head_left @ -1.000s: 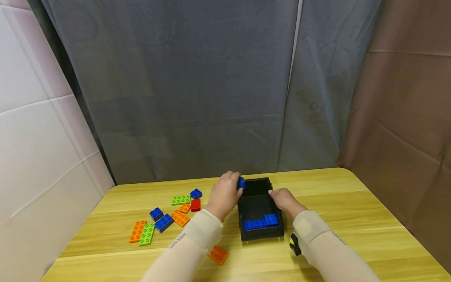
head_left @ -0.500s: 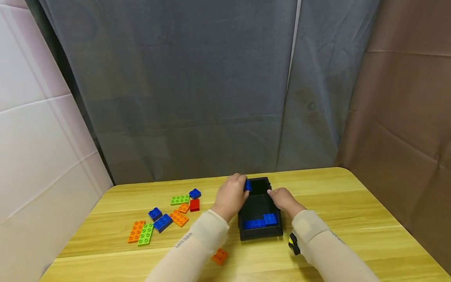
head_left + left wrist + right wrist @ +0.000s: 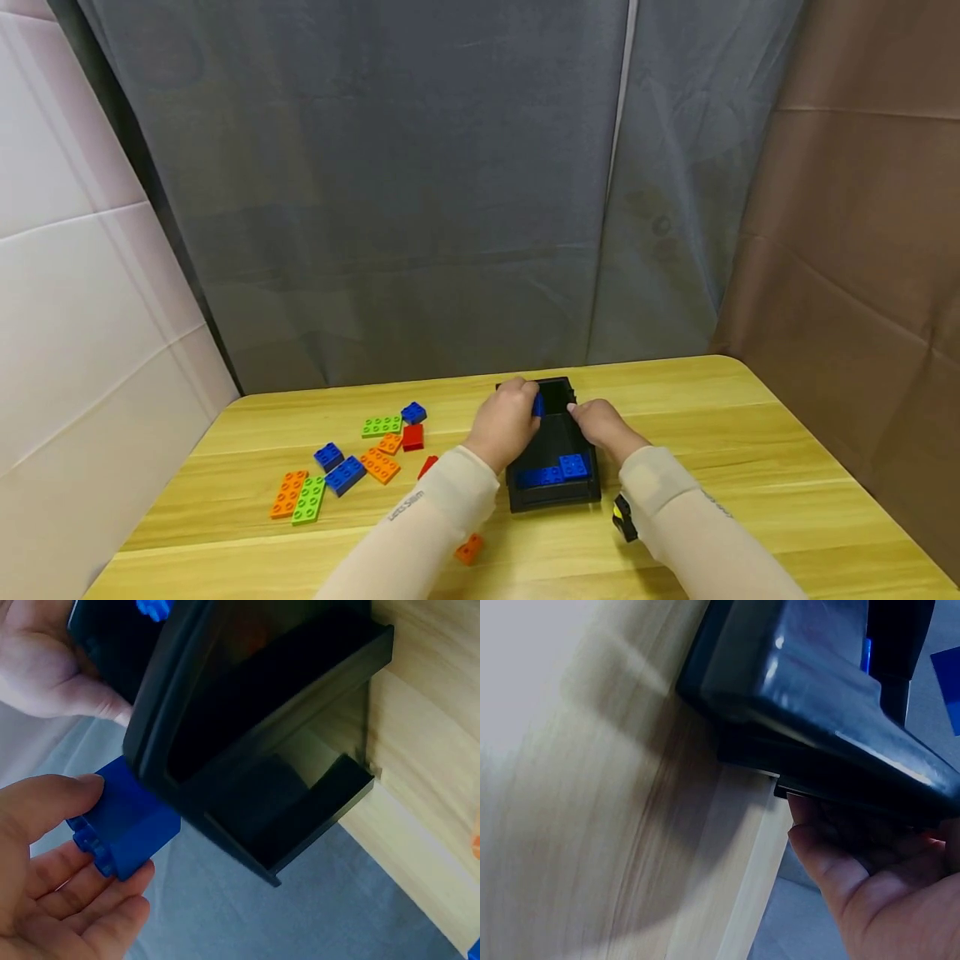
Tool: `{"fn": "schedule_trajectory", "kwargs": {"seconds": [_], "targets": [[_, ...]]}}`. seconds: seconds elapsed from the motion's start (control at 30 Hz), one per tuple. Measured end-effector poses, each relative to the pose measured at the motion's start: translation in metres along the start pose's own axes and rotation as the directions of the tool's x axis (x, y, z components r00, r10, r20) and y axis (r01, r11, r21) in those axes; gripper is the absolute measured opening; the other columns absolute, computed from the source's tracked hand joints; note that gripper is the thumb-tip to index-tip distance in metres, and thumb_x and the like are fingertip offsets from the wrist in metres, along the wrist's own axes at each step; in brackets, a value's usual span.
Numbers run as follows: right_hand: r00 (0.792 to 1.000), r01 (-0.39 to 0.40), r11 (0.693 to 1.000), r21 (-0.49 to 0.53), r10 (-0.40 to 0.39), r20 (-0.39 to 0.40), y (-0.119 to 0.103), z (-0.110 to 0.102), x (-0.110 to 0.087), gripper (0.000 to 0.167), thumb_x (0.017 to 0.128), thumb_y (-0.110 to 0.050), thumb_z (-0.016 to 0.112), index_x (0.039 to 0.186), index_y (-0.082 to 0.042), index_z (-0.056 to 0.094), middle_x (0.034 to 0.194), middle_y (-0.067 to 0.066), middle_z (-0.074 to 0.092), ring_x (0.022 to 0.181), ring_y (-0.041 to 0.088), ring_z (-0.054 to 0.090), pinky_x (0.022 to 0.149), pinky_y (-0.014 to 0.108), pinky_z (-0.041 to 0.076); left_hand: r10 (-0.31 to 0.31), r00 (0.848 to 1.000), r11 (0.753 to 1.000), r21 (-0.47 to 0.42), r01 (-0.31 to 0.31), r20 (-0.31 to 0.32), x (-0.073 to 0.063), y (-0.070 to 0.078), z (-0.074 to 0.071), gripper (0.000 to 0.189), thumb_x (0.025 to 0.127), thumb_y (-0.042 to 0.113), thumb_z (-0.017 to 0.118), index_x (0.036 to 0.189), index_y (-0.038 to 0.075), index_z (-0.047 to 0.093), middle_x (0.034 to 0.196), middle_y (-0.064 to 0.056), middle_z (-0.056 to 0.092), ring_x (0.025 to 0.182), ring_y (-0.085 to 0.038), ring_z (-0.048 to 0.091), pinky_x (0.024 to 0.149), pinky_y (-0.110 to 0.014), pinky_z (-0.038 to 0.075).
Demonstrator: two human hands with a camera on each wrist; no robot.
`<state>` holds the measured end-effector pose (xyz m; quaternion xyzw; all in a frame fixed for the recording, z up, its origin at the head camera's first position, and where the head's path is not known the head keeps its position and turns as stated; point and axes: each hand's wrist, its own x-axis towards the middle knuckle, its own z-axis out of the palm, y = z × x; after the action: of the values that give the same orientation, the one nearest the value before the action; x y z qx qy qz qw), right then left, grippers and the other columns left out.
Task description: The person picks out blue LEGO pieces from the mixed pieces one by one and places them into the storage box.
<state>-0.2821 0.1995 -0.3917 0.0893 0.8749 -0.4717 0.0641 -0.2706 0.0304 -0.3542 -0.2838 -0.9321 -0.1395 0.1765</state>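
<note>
- The wooden table (image 3: pixel 750 467) is stretching out under both hands.
- The black bin (image 3: pixel 553 493) is sitting between the hands, and blue bricks (image 3: pixel 558 471) are lying flat at its near end, below both wrists.
- The right hand (image 3: pixel 600 423) is gripping the bin's right wall, its fingers curling against the rim.
- The left hand (image 3: pixel 508 421) is pinching a blue block (image 3: pixel 537 405) between thumb and fingers, just over the bin's left rim.
- Loose orange, green, blue and red bricks (image 3: pixel 345 467) are lying well left of the left hand.
</note>
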Motion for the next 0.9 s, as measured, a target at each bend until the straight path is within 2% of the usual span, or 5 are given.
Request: {"fn": "schedule_trajectory", "kwargs": {"seconds": [0.17,0.3,0.53,0.67,0.9], "targets": [[1.0,0.005,1.0,-0.014,-0.005,0.002,-0.001,0.0,0.0,0.038,0.104,-0.02,0.039,0.084,0.006,0.058,0.078,0.009,0.046,0.09,0.029,0.053,0.081,0.04,0.043,0.002,0.998,1.0,-0.001,-0.002,0.069,0.001,0.002,0.005,0.036,0.082,0.014,0.078,0.113,0.002,0.065,0.105,-0.012,0.066,0.095,-0.023,0.065,0.085,-0.034,0.056],[1.0,0.007,1.0,-0.007,-0.007,-0.003,-0.001,0.0,-0.001,0.038,0.104,-0.02,0.04,0.079,0.003,0.057,0.076,0.007,0.043,0.089,0.028,0.052,0.081,0.039,0.043,0.0,0.996,1.0,0.002,-0.001,0.093,0.002,0.003,0.009,0.035,0.082,0.015,0.077,0.113,0.002,0.065,0.105,-0.012,0.066,0.095,-0.023,0.065,0.086,-0.034,0.055],[1.0,-0.002,1.0,0.027,0.002,0.004,-0.001,0.001,0.0,0.042,0.104,-0.02,0.041,0.064,-0.008,0.043,0.067,0.003,0.035,0.072,0.022,0.044,0.069,0.032,0.038,-0.01,0.989,1.0,0.023,0.007,0.147,0.005,0.005,0.014,0.035,0.082,0.015,0.077,0.113,0.003,0.065,0.108,-0.011,0.066,0.097,-0.023,0.065,0.086,-0.034,0.055],[1.0,-0.003,1.0,0.021,0.003,0.005,-0.001,0.001,0.0,0.042,0.104,-0.021,0.04,0.064,-0.008,0.042,0.069,0.004,0.035,0.075,0.022,0.045,0.07,0.032,0.038,-0.003,0.984,0.999,0.052,-0.006,0.181,0.008,0.007,0.017,0.033,0.082,0.016,0.077,0.111,0.004,0.066,0.106,-0.01,0.067,0.096,-0.022,0.065,0.086,-0.032,0.055],[1.0,0.009,1.0,0.01,-0.009,-0.02,-0.001,0.001,0.0,0.038,0.104,-0.02,0.042,0.074,0.002,0.055,0.072,0.006,0.042,0.079,0.025,0.05,0.07,0.031,0.04,0.021,0.976,0.996,0.081,-0.039,0.217,0.009,0.011,0.023,0.03,0.082,0.018,0.078,0.107,0.005,0.067,0.101,-0.008,0.066,0.093,-0.021,0.065,0.082,-0.031,0.056]]}}
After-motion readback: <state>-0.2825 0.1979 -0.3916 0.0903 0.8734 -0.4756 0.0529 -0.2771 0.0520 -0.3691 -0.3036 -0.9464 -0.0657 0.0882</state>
